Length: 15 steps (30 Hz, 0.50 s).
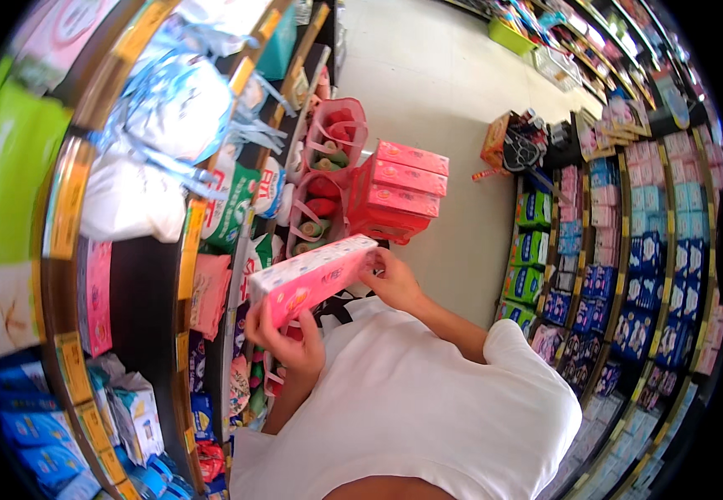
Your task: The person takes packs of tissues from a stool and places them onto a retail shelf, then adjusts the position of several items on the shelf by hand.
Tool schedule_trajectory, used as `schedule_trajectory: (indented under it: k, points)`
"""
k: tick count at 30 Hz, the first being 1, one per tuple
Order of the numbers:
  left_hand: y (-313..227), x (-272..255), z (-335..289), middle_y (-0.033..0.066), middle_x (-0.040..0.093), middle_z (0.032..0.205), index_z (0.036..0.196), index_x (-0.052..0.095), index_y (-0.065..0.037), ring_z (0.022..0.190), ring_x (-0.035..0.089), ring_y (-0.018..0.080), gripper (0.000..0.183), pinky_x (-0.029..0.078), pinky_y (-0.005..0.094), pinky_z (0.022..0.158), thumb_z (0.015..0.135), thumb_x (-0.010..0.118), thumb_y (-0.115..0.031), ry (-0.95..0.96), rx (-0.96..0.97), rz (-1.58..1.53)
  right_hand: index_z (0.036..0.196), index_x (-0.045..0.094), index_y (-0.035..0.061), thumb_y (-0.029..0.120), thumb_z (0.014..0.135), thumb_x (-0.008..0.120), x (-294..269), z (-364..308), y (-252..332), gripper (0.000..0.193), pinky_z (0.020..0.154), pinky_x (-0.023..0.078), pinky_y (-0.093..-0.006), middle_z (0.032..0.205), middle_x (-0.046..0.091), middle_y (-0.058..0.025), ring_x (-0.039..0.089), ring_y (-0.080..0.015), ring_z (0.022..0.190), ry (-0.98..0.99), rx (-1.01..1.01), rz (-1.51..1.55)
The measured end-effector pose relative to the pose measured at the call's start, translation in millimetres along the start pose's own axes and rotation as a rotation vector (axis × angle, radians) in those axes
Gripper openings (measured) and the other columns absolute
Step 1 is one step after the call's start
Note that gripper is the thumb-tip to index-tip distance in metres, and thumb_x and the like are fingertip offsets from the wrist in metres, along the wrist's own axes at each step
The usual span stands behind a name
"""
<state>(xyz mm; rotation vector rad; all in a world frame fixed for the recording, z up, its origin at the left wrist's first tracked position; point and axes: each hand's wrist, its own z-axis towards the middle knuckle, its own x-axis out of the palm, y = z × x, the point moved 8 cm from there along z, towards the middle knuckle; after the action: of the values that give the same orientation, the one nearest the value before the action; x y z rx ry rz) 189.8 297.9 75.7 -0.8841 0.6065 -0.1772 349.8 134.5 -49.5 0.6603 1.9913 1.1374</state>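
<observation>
I hold a long pink tissue box (315, 286) with a white patterned side in front of my chest, tilted up toward its right end. My left hand (293, 343) grips the near left end, with the thumb and fingers on the pink side. At the other end, my right hand (393, 282) has its fingers closed around the corner. Beyond the box, on the floor, several similar pink boxes (410, 173) are piled on a red container (382, 223). The undersides of the held box and some fingertips are hidden.
Close on my left, a shelf (149, 308) carries packs, bags and one upright pink box (98, 296). Pink see-through bags (335, 133) stand beside the stack. Across the aisle floor (453, 242), another shelf (620, 275) is filled with small packs. Baskets (511, 37) sit at the far right.
</observation>
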Motion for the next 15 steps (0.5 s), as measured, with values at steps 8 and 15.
schedule_trajectory:
  k: [8, 15]
  points:
    - [36.6, 169.1, 11.8, 0.0219, 0.041, 0.126, 0.133, 0.042, 0.000, 0.119, 0.042, 0.0386, 0.059, 0.034, 0.0463, 0.103, 0.082, 0.069, -0.011, 0.521, -0.150, -0.023, 0.108, 0.058, -0.0033, 0.023, 0.079, 0.061, -102.0, 20.9, -140.3, 0.040, 0.080, 0.051, -0.0437, 0.098, 0.066, -0.0257, 0.065, -0.0402, 0.092, -0.301, 0.269, -0.054]
    - [122.6, 319.3, -19.4, 0.0169, 0.054, 0.116, 0.124, 0.045, 0.001, 0.109, 0.055, 0.0269, 0.050, 0.043, 0.0367, 0.096, 0.082, 0.070, -0.009, 0.902, -0.437, -0.067, 0.110, 0.060, -0.0049, 0.025, 0.080, 0.063, -171.2, 70.7, -224.9, 0.043, 0.077, 0.053, -0.0414, 0.096, 0.068, -0.0235, 0.068, -0.0355, 0.089, -0.377, 0.451, -0.205]
